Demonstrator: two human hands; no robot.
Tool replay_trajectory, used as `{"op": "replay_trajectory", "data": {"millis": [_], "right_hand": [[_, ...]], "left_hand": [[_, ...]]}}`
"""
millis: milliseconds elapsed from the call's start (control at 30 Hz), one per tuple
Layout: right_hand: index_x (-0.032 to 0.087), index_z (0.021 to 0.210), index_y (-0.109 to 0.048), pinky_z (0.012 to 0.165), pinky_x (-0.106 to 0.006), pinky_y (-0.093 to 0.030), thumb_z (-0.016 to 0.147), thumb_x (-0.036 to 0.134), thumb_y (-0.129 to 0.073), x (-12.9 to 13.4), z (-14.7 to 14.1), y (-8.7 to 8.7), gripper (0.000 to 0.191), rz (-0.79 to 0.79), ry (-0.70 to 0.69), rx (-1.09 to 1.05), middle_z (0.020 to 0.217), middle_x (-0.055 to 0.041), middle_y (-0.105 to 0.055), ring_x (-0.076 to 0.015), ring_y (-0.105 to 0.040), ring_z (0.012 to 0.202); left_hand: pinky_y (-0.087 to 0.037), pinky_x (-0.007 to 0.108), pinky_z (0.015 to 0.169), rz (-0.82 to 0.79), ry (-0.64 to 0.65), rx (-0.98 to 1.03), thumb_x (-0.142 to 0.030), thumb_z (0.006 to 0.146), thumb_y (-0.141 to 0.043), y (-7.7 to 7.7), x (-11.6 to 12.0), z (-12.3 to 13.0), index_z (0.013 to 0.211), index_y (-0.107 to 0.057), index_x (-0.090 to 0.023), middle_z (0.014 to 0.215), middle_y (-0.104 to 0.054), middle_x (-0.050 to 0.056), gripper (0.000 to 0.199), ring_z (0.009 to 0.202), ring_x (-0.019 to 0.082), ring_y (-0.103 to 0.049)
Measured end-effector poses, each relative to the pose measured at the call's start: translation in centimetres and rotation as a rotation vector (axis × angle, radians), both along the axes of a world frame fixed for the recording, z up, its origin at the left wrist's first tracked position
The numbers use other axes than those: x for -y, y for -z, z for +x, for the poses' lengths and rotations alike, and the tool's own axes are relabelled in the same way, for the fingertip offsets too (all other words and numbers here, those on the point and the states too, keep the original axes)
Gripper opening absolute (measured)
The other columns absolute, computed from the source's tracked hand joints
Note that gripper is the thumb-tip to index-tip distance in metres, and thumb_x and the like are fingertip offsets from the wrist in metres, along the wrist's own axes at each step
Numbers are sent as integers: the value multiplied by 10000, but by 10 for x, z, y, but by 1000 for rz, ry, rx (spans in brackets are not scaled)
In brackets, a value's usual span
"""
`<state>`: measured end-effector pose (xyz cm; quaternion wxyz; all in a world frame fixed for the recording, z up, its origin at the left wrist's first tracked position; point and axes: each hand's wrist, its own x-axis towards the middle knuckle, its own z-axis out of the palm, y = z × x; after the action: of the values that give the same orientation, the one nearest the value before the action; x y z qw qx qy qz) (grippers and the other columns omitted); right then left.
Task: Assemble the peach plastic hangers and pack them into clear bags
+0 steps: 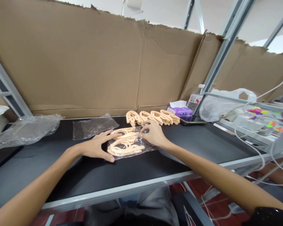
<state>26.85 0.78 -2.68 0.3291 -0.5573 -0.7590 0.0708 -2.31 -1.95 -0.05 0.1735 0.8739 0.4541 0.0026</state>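
A clear plastic bag point(139, 150) lies on the black tabletop with cream-coloured looped plastic pieces point(124, 151) inside it. My left hand point(97, 146) rests at the bag's left side, fingers and thumb spread wide around the pieces. At the bag's right end, my right hand point(152, 133) has its thumb and fingers pinched together on the bag's edge. Just behind the right hand, more cream looped pieces point(155, 116) sit in several stacked groups in a row. Another clear bag point(93, 127), flat, lies behind my left hand.
Crumpled clear plastic point(25, 130) lies at the left. Right of the stacks are a purple tissue pack point(180, 111), a phone point(192, 120) and a bottle point(196, 98). A cardboard wall point(85, 62) closes the back. White cables point(247, 141) hang at the right near a metal post point(223, 53).
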Motion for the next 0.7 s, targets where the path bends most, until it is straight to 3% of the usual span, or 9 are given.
{"op": "replay_trajectory", "data": {"millis": [100, 300, 567, 700], "right_hand": [[265, 712, -800, 1024, -508, -375, 746, 427, -766, 0, -1, 2, 169, 6, -3, 0, 1219, -86, -636, -328, -490, 1212], [279, 907, -812, 1057, -548, -354, 770, 368, -740, 6, -4, 3, 179, -105, -39, -13, 1332, -99, -597, -347, -453, 1300], [276, 844, -814, 1097, -576, -298, 772, 349, -730, 9, 6, -3, 133, -191, -132, -48, 1375, -93, -571, -356, -414, 1351], [279, 896, -810, 1098, -569, -293, 751, 412, -764, 8, 9, -1, 202, -190, -181, -52, 1386, -104, -554, -354, -409, 1354]], "left_hand": [[-156, 619, 1167, 2, -8, -1, -772, 669, -676, 3, -2, -2, 1562, -185, -364, 1654, -71, 110, 1097, 1490, 412, -61], [-164, 592, 1177, 35, 13, 37, -755, 810, -538, 7, -3, -2, 1572, -67, -379, 1655, -92, 74, 971, 1498, 372, -81], [-178, 599, 1171, 32, -18, 26, -774, 769, -573, 11, -6, -5, 1577, -93, -350, 1652, -62, 114, 1031, 1490, 404, -77], [-157, 590, 1180, 11, -8, 26, -753, 814, -533, 8, -4, -3, 1571, -80, -381, 1657, -85, 71, 957, 1500, 374, -65]]}}
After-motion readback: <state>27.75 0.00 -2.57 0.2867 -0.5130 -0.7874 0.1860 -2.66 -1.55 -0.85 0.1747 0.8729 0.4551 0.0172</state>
